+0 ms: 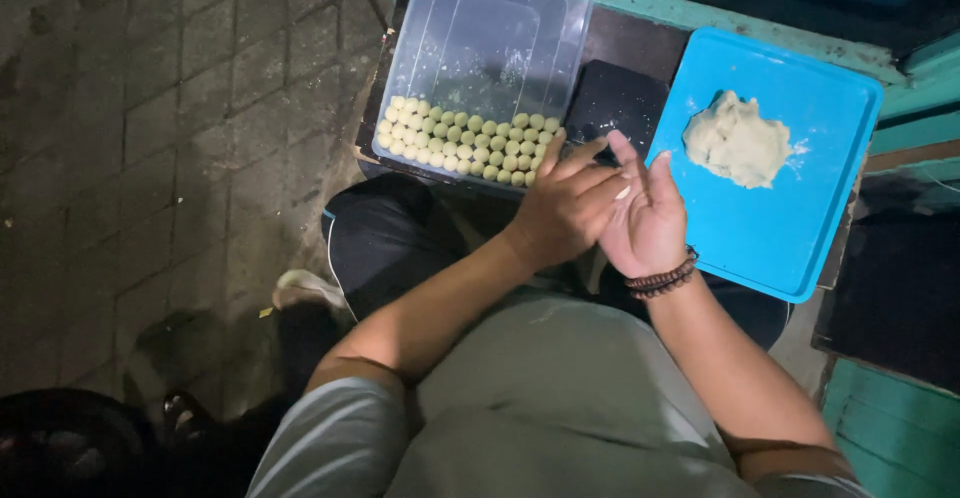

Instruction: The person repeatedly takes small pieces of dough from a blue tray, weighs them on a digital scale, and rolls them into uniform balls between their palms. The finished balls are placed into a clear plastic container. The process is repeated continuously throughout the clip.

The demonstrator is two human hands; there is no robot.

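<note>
Left hand (565, 208) pressed flat over right hand (648, 220); contents hidden. One dough lump (737, 141), one blue tray (800, 228).

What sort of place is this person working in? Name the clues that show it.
Probably an outdoor, street-side food-making spot: paving bricks underfoot, a clear tub of small dough balls, and a dough lump on a blue tray.

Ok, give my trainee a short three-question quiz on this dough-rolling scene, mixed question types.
1. True or false: the lump of pale dough lies on the bright blue plastic tray.
2. The small pale round dough balls sit in rows in which container?
A. clear plastic tub
B. metal bowl
C. woven basket
3. Fill in: the left hand and right hand are pressed ____.

Key: 1 true; 2 A; 3 together, palm to palm.
</note>
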